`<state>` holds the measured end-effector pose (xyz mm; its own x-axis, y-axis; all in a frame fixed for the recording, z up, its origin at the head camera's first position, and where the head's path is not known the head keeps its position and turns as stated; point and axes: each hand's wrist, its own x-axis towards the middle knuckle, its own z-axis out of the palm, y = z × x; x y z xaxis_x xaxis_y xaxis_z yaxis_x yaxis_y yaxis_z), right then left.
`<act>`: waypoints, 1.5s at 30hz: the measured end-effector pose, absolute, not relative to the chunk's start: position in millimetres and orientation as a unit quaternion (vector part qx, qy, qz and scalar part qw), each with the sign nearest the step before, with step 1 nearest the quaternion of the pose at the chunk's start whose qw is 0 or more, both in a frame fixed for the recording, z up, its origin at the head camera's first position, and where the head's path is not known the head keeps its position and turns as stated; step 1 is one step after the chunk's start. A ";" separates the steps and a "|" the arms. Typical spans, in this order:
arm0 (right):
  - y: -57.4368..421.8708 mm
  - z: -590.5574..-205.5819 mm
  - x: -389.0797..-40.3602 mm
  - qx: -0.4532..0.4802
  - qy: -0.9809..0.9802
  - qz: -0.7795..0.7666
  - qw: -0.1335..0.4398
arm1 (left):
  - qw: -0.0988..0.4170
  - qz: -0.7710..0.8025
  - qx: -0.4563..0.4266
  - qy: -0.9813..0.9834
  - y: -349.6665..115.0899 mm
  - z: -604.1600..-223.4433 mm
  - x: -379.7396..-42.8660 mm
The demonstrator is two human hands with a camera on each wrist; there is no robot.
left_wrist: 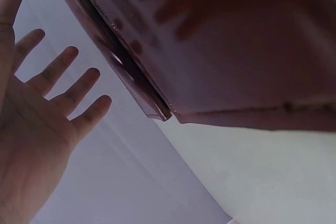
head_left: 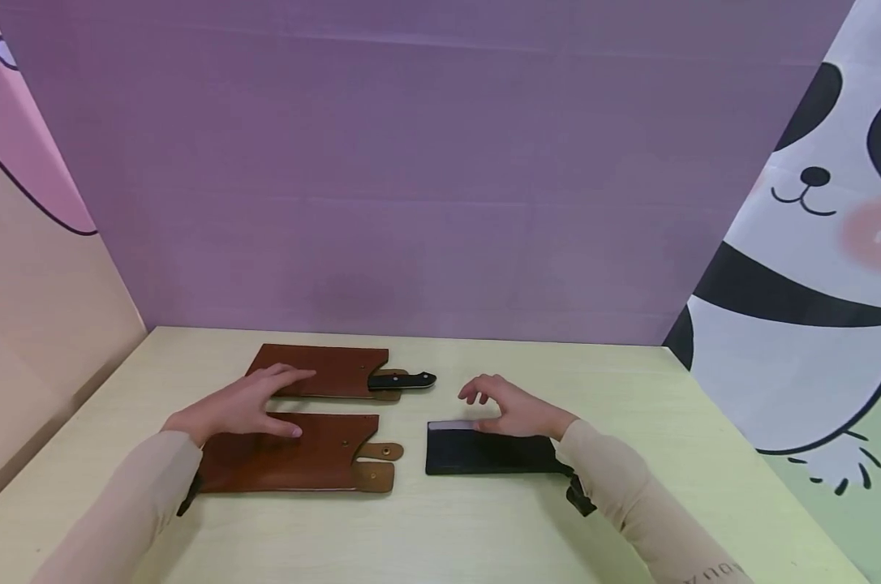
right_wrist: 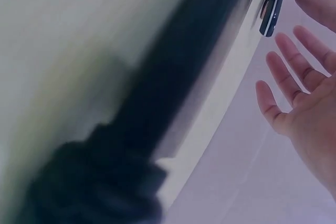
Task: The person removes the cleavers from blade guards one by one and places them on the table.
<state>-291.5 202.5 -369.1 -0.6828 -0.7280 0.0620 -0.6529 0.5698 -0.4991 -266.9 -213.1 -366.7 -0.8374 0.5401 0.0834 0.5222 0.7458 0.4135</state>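
Two brown leather knife sheaths lie on the table in the head view. My left hand [head_left: 243,405] is over the left end of the nearer sheath [head_left: 287,466], fingers spread and holding nothing. In the left wrist view, that hand [left_wrist: 37,129] has its fingers apart beside the leather sheath [left_wrist: 236,66]. A black knife handle [head_left: 411,380] sticks out of the farther sheath [head_left: 338,369]. On the right lies a cleaver [head_left: 492,454] with a black blade and pale edge. Above it is my right hand [head_left: 521,410], loosely bent and grasping nothing; my forearm hides the cleaver's handle end.
Tan straps with snaps [head_left: 382,451] extend right from the nearer sheath. The pale table [head_left: 440,535] ends at a purple backdrop [head_left: 440,178]. Cartoon-printed panels stand on both sides, a panda [head_left: 813,300] on the right. Small black pieces show below each sleeve; I cannot tell what they are.
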 end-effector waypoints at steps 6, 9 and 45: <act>189.1 -363.1 -298.8 -0.386 0.886 -0.244 0.083 | 0.020 0.207 0.277 0.938 -210.1 -364.2 -276.1; 183.6 -361.9 -305.0 -0.392 0.887 -0.233 0.068 | 0.014 0.201 0.274 0.940 -210.4 -363.1 -280.9; 117.7 -370.1 -347.5 -0.333 0.924 -0.181 0.055 | 0.012 0.182 0.233 0.955 -196.0 -358.8 -318.8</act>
<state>-347.5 117.7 -370.1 -0.7723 -0.6349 0.0198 -0.5952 0.7124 -0.3717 -318.8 -196.0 -358.8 -0.8914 0.4489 0.0619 0.4402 0.8252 0.3539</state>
